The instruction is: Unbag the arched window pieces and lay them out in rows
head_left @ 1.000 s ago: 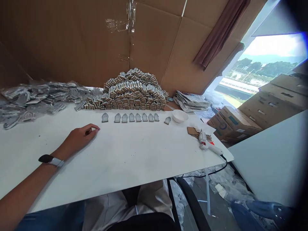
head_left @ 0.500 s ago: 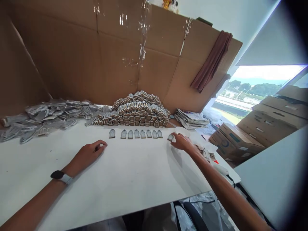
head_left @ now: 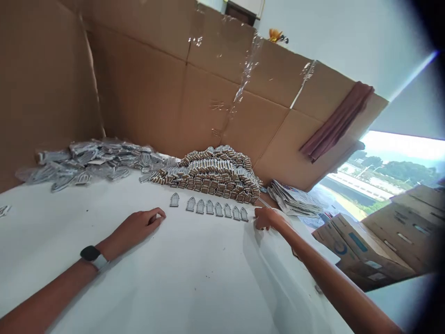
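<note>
My left hand (head_left: pixel 144 226) rests on the white table with its fingers loosely curled, thumb tip close to the index finger; nothing shows in it. Just beyond it, a small grey arch-shaped piece (head_left: pixel 174 200) stands apart at the left end of a row. Several similar arch-shaped pieces (head_left: pixel 209 207) lie flat in line to its right. At the right end of that row my right hand (head_left: pixel 266 218) is closed, fingers pointing down at the tabletop. What its fingertips hold, if anything, is hidden behind the hand.
Behind the row rises a stacked heap of the same pieces (head_left: pixel 215 174). Plastic-wrapped pieces (head_left: pixel 93 160) are piled at the left. Folded newspapers (head_left: pixel 294 197) lie at the back right, beside cardboard boxes (head_left: pixel 361 250). A tall cardboard screen (head_left: pixel 153 97) stands along the back.
The view has tilted and shifted. An arch-shaped piece that showed at my right fingertips is now out of sight, and the right hand sits closer to the row. My left hand stays resting.
</note>
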### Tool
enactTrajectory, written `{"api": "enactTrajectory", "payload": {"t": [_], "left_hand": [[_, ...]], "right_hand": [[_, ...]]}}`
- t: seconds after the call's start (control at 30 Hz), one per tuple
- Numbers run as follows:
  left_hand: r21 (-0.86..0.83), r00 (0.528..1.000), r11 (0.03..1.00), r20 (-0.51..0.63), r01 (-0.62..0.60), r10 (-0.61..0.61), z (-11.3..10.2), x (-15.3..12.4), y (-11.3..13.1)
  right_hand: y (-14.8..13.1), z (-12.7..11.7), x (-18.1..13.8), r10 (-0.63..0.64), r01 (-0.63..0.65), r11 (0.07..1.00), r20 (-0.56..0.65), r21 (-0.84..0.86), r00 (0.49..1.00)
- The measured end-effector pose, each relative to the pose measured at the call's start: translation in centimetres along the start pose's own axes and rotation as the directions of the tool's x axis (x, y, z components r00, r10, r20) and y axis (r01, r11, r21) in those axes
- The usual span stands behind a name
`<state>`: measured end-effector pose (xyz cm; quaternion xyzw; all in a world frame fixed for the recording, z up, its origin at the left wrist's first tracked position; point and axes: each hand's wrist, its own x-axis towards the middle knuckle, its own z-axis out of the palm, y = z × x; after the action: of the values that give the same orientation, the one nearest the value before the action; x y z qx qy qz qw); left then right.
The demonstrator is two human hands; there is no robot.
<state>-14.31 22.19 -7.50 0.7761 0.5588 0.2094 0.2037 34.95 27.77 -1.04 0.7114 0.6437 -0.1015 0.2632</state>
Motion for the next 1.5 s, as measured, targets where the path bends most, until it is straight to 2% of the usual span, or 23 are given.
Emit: {"api": "enactTrajectory", "payload": {"t": [0.33, 0.43, 0.53, 0.67, 0.9, 1.13, 1.5], "left_hand": [[-0.019, 1.000, 1.000, -0.002, -0.017, 0.017, 0.5, 0.1, -0.5], [-0.012, 1.000, 1.000, -0.002, -0.023, 0.023, 0.6, 0.1, -0.6], [-0.012, 0.999, 0.999, -0.007, -0.034, 0.034, 0.6, 0.1, -0.7], [-0.013, 0.999, 0.999, -0.012, -0.045, 0.045, 0.6, 0.1, -0.8], [-0.017, 0.999, 0.998, -0.002, -0.052, 0.052, 0.5, 0.1, -0.7], [-0.002, 0.999, 0.999, 0.005, -0.042, 0.042, 0.4, 0.3, -0.5], [-0.033, 0.998, 0.997, -0.013, -0.063, 0.062, 0.5, 0.2, -0.8]], "right_hand": [[2.0, 0.5, 0.5, -0.110, 0.112, 0.992, -0.035, 0.065, 0.993], [2.0, 0.2, 0.8, -0.174, 0.184, 0.981, -0.137, 0.064, 0.975], [1.4, -0.4, 1.4, -0.249, 0.266, 0.963, -0.253, 0.034, 0.935], [0.3, -0.9, 2.4, -0.316, 0.333, 0.943, -0.312, -0.001, 0.896], [0.0, -0.8, 3.5, -0.377, 0.389, 0.921, -0.293, -0.019, 0.879], [0.4, -0.6, 4.2, -0.360, 0.375, 0.927, -0.257, 0.008, 0.897], [0.5, -0.8, 4.3, -0.361, 0.376, 0.926, -0.255, 0.012, 0.897]]}}
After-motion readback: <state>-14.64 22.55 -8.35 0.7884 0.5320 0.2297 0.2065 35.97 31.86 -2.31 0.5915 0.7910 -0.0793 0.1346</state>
